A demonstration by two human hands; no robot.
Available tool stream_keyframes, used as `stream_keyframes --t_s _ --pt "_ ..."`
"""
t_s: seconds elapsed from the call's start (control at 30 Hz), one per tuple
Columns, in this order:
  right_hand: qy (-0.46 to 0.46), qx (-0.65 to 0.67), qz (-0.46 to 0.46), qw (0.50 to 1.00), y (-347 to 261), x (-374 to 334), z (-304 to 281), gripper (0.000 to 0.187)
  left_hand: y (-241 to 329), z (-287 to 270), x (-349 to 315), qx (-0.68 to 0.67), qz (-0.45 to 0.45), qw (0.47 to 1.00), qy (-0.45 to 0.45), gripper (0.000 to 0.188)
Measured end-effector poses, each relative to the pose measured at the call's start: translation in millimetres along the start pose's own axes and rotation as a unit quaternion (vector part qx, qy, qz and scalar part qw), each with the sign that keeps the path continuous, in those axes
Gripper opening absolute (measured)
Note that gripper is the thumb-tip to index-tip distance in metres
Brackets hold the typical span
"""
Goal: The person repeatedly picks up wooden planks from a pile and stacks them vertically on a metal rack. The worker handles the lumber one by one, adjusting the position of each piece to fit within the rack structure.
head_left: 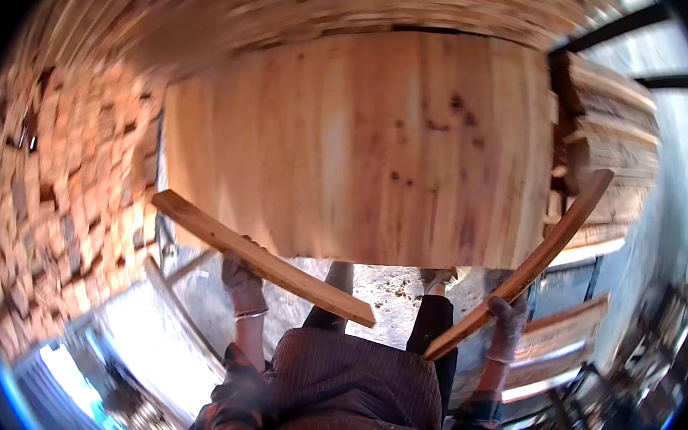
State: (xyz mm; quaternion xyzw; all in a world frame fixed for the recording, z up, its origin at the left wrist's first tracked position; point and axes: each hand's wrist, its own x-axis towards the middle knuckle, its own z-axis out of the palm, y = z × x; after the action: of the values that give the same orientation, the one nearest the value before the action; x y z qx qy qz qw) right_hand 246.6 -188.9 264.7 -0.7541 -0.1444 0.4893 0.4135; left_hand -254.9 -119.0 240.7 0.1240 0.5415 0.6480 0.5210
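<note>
My left hand (243, 285), in a greyish work glove, is closed on a wooden plank (263, 264) that slants down to the right across the front of my body. In my gloved right hand (507, 323) is another wooden plank (529, 270), its far end raised toward the upper right. The two planks are apart, their near ends closest together in front of my lap. Just beyond them lies a broad wooden panel (358, 143) of boards side by side, with several dark knots on its right half. Parts of my fingers are hidden behind the planks.
Many stacked wood pieces (62, 209) show their cut ends at the left. Long boards (295, 9) are piled along the far side. More timber (612, 147) is stacked at the right, with boards (561, 337) lower down. Dark metal bars (617, 30) cross the upper right.
</note>
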Motion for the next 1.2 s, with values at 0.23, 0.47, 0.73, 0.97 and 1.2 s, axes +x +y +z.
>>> stream_keyframes --t_s 0.23,0.47,0.73,0.97,1.2 --pt "-0.232 -0.071 -0.062 0.968 -74.1 52.1 89.7 0.09 -87.4 -112.4 -75.2 -0.099 -0.026 0.937 0.333 0.034" --pt "-0.298 -0.406 -0.214 0.837 -85.0 17.3 210.8 0.08 -88.4 -54.6 -0.7 -0.122 -0.001 0.932 0.341 0.059" --pt "-0.286 -0.528 -0.426 0.677 -106.6 48.6 223.1 0.069 -69.4 -86.6 -72.7 0.152 -0.004 0.946 0.286 0.051" --pt "-0.163 -0.599 -0.57 0.538 -203.9 164.8 254.3 0.066 -47.0 22.9 -72.8 -0.111 -0.087 0.938 0.318 0.045" --pt "-0.161 -0.715 -0.411 0.542 -188.9 264.5 284.7 0.08 -89.5 73.3 -103.0 -0.113 -0.121 0.95 0.266 0.053"
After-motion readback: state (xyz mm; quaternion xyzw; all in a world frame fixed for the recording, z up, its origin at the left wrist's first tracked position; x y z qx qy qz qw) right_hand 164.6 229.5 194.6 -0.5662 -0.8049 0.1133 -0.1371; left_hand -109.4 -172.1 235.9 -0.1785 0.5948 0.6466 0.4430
